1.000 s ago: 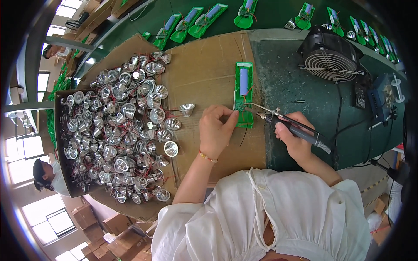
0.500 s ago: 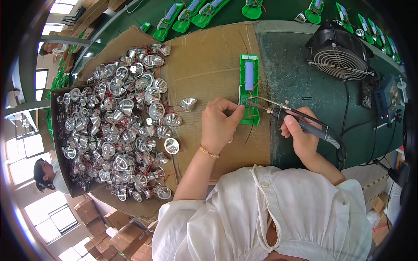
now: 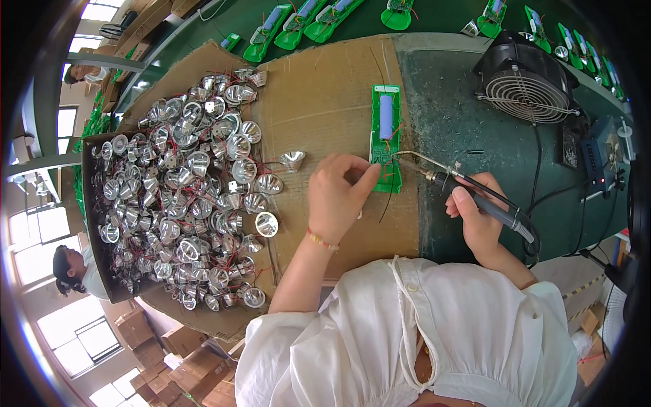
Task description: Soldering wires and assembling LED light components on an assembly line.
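A green plastic housing point(image 3: 396, 178) lies lengthwise on the cardboard. It holds a purple-blue cylindrical battery point(image 3: 386, 117) and a small green circuit board point(image 3: 381, 154) with thin red and dark wires. My left hand point(image 3: 339, 190) is closed in a pinch at the housing's left edge, beside the board; whatever lies between the fingertips is too small to make out. My right hand point(image 3: 476, 211) grips a soldering iron point(image 3: 478, 199) with a thin curved feed tube point(image 3: 420, 157). Its tip points left at the board, and the tube's end is near the red wires.
Left of the cardboard sheet point(image 3: 319, 88), a box point(image 3: 95, 224) overflows with silvery reflector cups point(image 3: 196, 165) on red wires. One loose cup point(image 3: 292, 161) lies near my left hand. A black fan point(image 3: 525, 88) and a blue soldering station point(image 3: 599, 159) stand right. More green housings point(image 3: 329, 24) line the back.
The soldering iron and my right hand have shifted slightly right, drawing the tip back from the board. My left hand stays pinched at the housing, a little further left.
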Motion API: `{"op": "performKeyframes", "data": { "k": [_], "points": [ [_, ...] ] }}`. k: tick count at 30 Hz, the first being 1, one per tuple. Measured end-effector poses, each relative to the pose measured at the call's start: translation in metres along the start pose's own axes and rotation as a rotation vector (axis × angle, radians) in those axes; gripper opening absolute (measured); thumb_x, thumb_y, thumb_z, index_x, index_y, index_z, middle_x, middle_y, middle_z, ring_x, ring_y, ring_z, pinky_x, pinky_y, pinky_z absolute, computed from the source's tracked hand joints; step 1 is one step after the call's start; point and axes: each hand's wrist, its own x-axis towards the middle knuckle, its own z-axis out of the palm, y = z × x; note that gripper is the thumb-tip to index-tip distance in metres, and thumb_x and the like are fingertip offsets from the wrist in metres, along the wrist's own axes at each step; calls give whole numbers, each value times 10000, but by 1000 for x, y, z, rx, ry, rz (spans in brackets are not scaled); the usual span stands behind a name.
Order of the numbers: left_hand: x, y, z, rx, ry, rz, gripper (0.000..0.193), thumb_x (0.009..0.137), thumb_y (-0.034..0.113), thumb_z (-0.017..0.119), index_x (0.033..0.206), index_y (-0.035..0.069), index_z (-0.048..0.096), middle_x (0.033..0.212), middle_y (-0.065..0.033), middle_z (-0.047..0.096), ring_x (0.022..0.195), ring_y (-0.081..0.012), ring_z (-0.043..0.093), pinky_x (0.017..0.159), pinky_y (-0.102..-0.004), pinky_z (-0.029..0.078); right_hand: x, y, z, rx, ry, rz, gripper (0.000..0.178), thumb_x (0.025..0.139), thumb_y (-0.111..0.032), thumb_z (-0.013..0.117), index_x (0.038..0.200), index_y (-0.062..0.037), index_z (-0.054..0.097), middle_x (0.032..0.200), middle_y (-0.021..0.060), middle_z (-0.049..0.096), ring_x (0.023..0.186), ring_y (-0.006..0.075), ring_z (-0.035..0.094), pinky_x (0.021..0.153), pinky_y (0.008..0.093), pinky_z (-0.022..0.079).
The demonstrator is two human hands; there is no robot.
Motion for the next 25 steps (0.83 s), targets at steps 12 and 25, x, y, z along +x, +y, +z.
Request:
{"op": "performKeyframes", "data": {
  "k": [12, 25],
  "points": [
    [-10, -18, 0, 204, 55, 400, 65, 661, 71, 702, 713, 52, 669, 773, -65, 548, 754, -241, 498, 655, -333, 420, -2, -2, 1, -85, -36, -38, 154, 835, -91, 588, 915, 14, 508, 671, 94, 579, 552, 112, 549, 504, 226, 463],
    [2, -12, 4, 118, -51, 144, 81, 689, 108, 674, 665, 35, 650, 780, -103, 576, 798, -270, 531, 707, -352, 435, 4, 2, 4, -162, -56, -37, 140, 830, -82, 593, 893, 10, 510, 675, 96, 585, 558, 111, 554, 511, 231, 472]
  ]
}}
